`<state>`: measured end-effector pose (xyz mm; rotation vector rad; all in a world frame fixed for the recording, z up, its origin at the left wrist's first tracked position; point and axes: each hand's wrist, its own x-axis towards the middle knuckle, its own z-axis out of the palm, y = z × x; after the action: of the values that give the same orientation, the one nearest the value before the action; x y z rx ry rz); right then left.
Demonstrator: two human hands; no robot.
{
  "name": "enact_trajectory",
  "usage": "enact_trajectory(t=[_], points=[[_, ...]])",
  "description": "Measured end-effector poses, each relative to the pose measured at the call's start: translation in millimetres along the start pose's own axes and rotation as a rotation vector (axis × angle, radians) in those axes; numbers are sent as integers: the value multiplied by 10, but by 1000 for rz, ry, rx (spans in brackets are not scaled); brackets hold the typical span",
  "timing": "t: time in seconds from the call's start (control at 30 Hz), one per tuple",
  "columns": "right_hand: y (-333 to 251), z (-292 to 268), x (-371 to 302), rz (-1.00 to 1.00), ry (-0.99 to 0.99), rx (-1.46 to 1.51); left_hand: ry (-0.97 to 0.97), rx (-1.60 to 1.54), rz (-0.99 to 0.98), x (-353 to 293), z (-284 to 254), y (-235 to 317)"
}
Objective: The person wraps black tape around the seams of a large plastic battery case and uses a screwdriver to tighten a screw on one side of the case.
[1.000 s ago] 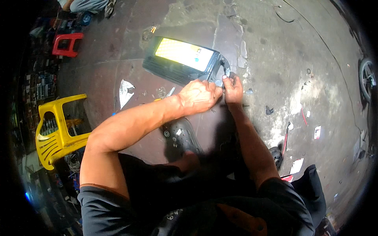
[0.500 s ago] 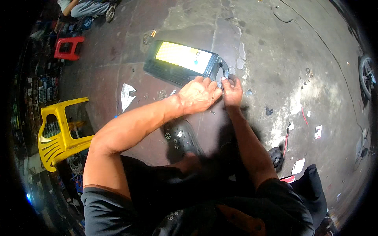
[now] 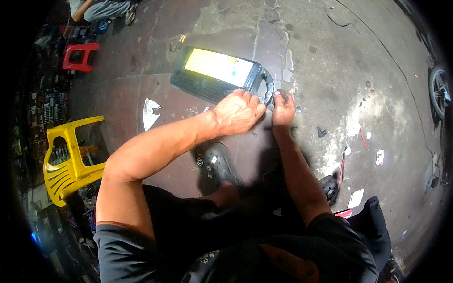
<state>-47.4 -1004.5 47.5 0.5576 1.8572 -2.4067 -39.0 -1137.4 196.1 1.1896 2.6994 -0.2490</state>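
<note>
On the floor ahead lies a black boxy case [image 3: 196, 85] with a yellow and white label and a loop handle [image 3: 269, 85] at its right end, much like a portable battery pack. My left hand [image 3: 239, 112] is closed against its near right corner, the fingers curled under so that whatever they grip is hidden. Just right of the handle is my right hand [image 3: 283, 109], its thumb and fingers pinched together. Anything between those fingertips is too small to make out. A dark clog [image 3: 218, 162] on my foot shows below my left wrist.
To the left are a yellow plastic chair [image 3: 71, 141], a red stool [image 3: 81, 56] and cluttered shelves. A seated person's leg [image 3: 106, 10] shows at the top left. Paper scraps [image 3: 151, 113] and a long cable [image 3: 391, 54] lie on the floor. A wheel [image 3: 439, 92] stands far right.
My right hand has drawn slightly right, away from the handle, with its fingers curled in more. My left hand stays at the case's corner. The whole view has shifted a little.
</note>
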Motion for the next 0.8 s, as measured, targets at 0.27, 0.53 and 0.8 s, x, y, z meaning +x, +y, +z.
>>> enact_trajectory(t=[0.27, 0.53, 0.8], points=[[-7, -103, 60, -29, 16, -11, -210, -291, -311, 102, -66, 96], [131, -126, 114, 25, 33, 33, 54, -110, -44, -26, -6, 30], [174, -126, 149, 16, -2, 34, -98, -194, -260, 44, -34, 127]])
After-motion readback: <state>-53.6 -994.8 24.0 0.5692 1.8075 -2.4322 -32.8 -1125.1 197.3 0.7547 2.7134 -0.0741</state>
